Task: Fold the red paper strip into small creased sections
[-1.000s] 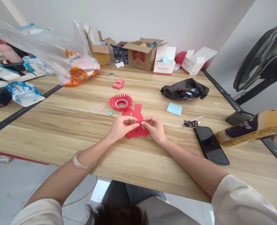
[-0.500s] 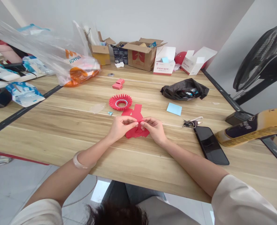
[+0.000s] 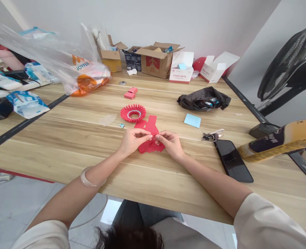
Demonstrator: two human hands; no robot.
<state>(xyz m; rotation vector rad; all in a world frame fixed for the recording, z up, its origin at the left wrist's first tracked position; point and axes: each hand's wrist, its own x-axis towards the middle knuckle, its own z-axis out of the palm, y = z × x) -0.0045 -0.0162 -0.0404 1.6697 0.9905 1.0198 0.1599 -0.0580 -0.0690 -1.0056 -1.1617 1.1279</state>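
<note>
My left hand (image 3: 134,140) and my right hand (image 3: 171,143) meet fingertip to fingertip, both in a pinch, over a loose pile of red paper slips (image 3: 152,121). A small piece of red paper appears to be between their fingertips; its shape is hard to make out against the red pile. Just beyond my left hand lies a ring of folded red paper pieces (image 3: 124,112) with a pale blue inner edge. Beside the ring is a small folded blue paper piece (image 3: 122,125).
Two red paper blocks (image 3: 129,95) lie farther back. On the right are a blue sticky note pad (image 3: 192,120), a black bag (image 3: 194,101), keys (image 3: 208,137), a phone (image 3: 233,160) and a bottle (image 3: 279,140). Open boxes (image 3: 155,64) line the wall; a fan (image 3: 287,62) stands right.
Hardly anything differs. Both hands keep their pinch over the red slips, with only a very slight shift of the fingers.
</note>
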